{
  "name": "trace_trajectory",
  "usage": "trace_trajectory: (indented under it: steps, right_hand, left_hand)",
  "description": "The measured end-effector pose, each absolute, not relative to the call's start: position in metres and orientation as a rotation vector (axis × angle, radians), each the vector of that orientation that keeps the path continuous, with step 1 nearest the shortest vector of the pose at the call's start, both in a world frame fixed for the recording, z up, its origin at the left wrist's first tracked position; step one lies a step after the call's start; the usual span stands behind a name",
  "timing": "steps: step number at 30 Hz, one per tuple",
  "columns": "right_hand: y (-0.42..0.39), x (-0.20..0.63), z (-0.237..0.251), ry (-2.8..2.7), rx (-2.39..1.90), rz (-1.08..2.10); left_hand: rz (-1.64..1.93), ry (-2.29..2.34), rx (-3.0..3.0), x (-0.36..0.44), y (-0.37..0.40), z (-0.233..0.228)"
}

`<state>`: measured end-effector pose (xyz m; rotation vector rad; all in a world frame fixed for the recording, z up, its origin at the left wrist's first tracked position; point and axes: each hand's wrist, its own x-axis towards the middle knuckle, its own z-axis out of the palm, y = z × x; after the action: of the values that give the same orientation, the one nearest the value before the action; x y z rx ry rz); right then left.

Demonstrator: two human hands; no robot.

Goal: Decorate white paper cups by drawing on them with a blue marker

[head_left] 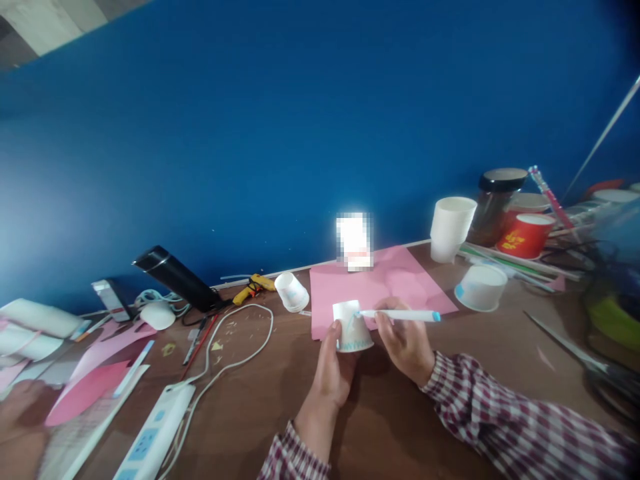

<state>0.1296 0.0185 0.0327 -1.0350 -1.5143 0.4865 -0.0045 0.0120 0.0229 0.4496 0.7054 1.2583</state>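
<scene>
Near the desk's (380, 427) front edge, a left hand (333, 373) grips an upturned cup (353, 327) while the right hand (405, 343) pinches a marker (400, 315), tip at its wall. The light cup could likely tip or slide, smearing the line.

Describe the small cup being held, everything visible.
The small white paper cup is held upside down, slightly tilted, above the brown table, at the near edge of a pink paper sheet. A blue zigzag band runs around its rim, now at the bottom. The left hand grips its side from below-left; the right hand holds a blue-capped marker with its tip against the cup's wall.
</scene>
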Motion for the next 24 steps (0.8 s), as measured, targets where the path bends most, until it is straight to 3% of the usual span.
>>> trace_trajectory:
  steps: [24]
  right_hand:
    - [0.0172, 0.1281, 0.0301, -1.505, -1.008, 0.541]
  left_hand:
    - [1.250, 0.687, 0.428, -0.0034, 0.0119, 0.0247]
